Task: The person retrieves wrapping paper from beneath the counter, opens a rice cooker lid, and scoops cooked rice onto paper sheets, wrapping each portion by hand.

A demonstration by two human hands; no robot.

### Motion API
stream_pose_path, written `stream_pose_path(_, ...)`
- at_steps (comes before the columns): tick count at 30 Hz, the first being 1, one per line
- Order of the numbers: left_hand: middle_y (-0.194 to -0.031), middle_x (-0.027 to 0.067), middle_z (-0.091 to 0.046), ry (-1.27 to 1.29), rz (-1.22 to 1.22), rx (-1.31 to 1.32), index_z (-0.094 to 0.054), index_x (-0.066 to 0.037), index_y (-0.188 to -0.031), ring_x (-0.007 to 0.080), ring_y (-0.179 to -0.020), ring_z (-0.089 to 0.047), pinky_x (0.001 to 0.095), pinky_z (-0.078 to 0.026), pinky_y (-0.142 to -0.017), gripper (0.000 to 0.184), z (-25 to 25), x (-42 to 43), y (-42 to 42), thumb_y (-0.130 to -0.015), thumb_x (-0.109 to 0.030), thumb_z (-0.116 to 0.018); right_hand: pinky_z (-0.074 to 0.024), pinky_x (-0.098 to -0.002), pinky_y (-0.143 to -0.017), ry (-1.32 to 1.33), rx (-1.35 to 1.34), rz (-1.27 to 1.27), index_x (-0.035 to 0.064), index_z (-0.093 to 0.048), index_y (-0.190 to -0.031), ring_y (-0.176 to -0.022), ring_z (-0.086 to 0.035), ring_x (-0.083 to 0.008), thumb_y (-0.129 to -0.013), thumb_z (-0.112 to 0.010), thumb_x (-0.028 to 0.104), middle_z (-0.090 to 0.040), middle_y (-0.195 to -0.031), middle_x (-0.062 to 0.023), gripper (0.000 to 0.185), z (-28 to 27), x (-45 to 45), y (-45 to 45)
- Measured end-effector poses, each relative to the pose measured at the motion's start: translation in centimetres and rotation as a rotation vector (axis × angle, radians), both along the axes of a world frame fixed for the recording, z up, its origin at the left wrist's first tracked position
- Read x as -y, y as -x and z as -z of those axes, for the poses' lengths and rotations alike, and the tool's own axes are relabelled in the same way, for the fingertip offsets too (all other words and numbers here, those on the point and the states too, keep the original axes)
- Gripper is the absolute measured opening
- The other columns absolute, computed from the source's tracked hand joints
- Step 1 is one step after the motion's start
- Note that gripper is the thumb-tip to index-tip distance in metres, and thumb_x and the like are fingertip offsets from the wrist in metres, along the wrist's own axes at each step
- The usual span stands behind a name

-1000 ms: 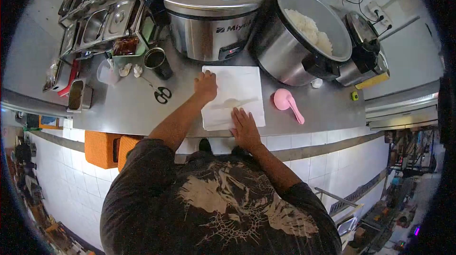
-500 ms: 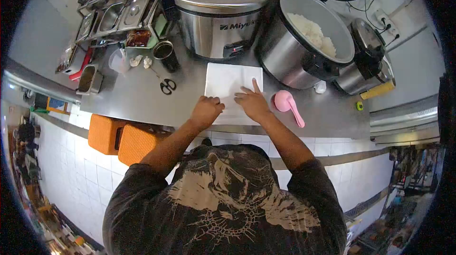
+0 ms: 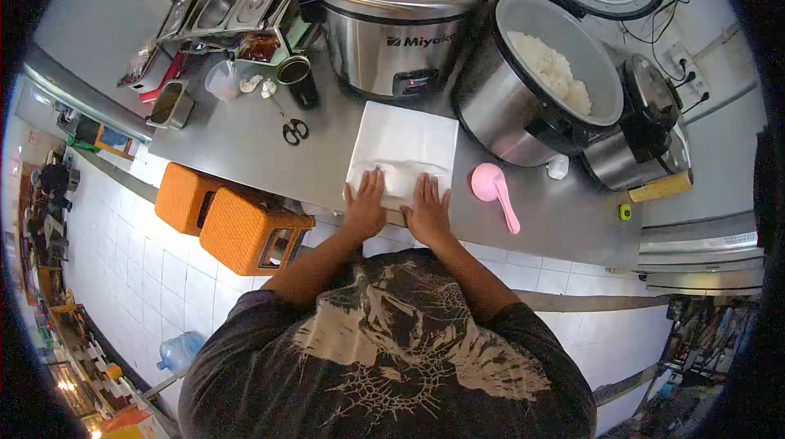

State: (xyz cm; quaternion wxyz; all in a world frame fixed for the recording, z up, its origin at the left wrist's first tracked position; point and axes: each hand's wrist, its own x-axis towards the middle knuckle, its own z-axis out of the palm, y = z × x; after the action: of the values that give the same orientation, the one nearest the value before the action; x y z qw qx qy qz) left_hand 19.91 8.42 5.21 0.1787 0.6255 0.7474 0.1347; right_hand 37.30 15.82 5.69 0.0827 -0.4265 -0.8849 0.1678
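Note:
White paper sheets (image 3: 406, 135) lie on the steel table in front of me, creased across their near part. My left hand (image 3: 367, 203) presses flat on the near left of the paper, fingers stretched forward. Beside it, my right hand (image 3: 427, 208) rests flat on the near right, its fingers also stretched out. Neither hand grasps anything. To the right of the paper lies a pink rice scoop (image 3: 489, 184), its handle pointing toward me. Whether the paper is one sheet or a stack I cannot tell.
Behind the paper stands a closed Miyako rice cooker (image 3: 391, 51). An open cooker holds white rice (image 3: 549, 71) at the right. Black scissors (image 3: 295, 132), a dark cup (image 3: 298, 83) and a metal container (image 3: 171, 105) are to the left. Orange stools (image 3: 241, 230) stand below the table edge.
My left hand has opened from curled fingers to lying flat. My right hand has moved back toward me, beside the left. A crease now crosses the paper, and the view has shifted slightly.

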Motion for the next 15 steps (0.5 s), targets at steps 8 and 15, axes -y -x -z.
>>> stream_pose_path(8, -0.164, 0.0229, 0.01, 0.204, -0.067, 0.041, -0.03, -0.019, -0.156, 0.0525, -0.148, 0.013, 0.083, 0.001, -0.102, 0.078, -0.2, -2.0, 0.7, -0.084, -0.024, -0.059, -0.004, -0.0836, -0.103, 0.107, 0.152, -0.084, -0.0067, -0.036, -0.147, -0.15, 0.004, -0.0483, -0.086, -0.068, 0.044, -0.004, -0.164, -0.0219, 0.085, -2.0, -1.5, 0.4)
stream_pose_path(15, -0.165, 0.0172, 0.003, 0.322, 0.188, -0.261, -0.055, -0.018, -0.138, 0.0411, -0.152, 0.004, 0.0857, -0.009, -0.101, 0.049, -6.0, -6.3, 4.2, -0.092, -0.036, -0.057, -0.032, -0.0613, -0.108, 0.268, 0.068, -0.286, 0.001, -0.06, -0.126, -0.134, -0.039, -0.0448, -0.081, -0.073, 0.03, -0.044, -0.143, -0.025, 0.055, -0.2, -10.2, 0.2)
